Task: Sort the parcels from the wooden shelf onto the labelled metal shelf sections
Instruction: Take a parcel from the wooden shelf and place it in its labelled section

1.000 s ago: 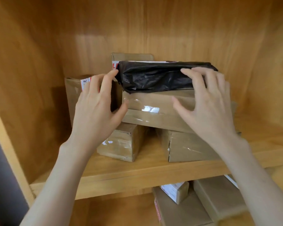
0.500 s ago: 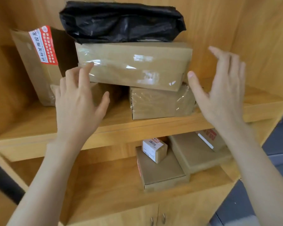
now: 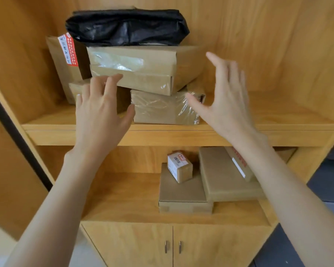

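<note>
Both hands (image 3: 102, 110) (image 3: 228, 105) drew back, seemingly clear of parcel stack (image 3: 143, 70).

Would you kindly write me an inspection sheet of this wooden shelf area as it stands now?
Surface: wooden shelf, upper board; lower board beneath.
Job's things: black bag parcel on top of large taped box, which rests on wrapped box; upright box with red label at the left. Below: small labelled box on flat box, beside long flat box.
Clutter: nothing seen.
Grippers: left hand and right hand open, holding nothing, in front of the stack.
Cables: nothing seen.
Surroundings: cabinet doors below; dark floor at right.
</note>
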Available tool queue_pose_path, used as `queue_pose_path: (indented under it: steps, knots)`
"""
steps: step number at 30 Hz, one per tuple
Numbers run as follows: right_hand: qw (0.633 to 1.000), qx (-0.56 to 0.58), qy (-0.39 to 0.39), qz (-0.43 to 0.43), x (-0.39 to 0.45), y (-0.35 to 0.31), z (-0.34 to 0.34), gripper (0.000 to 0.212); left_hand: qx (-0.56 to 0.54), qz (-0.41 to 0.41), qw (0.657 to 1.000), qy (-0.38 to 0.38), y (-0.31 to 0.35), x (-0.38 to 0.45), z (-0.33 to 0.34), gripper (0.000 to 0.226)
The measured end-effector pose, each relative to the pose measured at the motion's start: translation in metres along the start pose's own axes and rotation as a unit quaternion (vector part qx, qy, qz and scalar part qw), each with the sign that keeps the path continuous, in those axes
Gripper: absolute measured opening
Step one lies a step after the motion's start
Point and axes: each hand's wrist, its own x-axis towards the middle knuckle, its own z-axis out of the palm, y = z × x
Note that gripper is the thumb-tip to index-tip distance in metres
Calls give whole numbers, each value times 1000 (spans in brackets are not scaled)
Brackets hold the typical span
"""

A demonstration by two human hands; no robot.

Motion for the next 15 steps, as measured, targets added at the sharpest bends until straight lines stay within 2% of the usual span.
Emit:
queue_pose_path:
  steps: [4, 7, 11, 15]
  knots:
    - [994, -40, -51, -93, 24, -21, 17, 101, 24, 2, 1000, 2, 2, 14, -11, 57]
    - [983, -99, -77, -135, 36, -32, 32, 111, 31, 7, 999, -4, 0, 19, -14, 58]
    - [977, -123, -115, -128, 42, -33, 43, 111, 31, 10, 999, -9, -10, 26, -11, 60]
    - [978, -116, -101, -140, 52, -24, 41, 103, 24, 33, 999, -17, -19, 39, -7, 68]
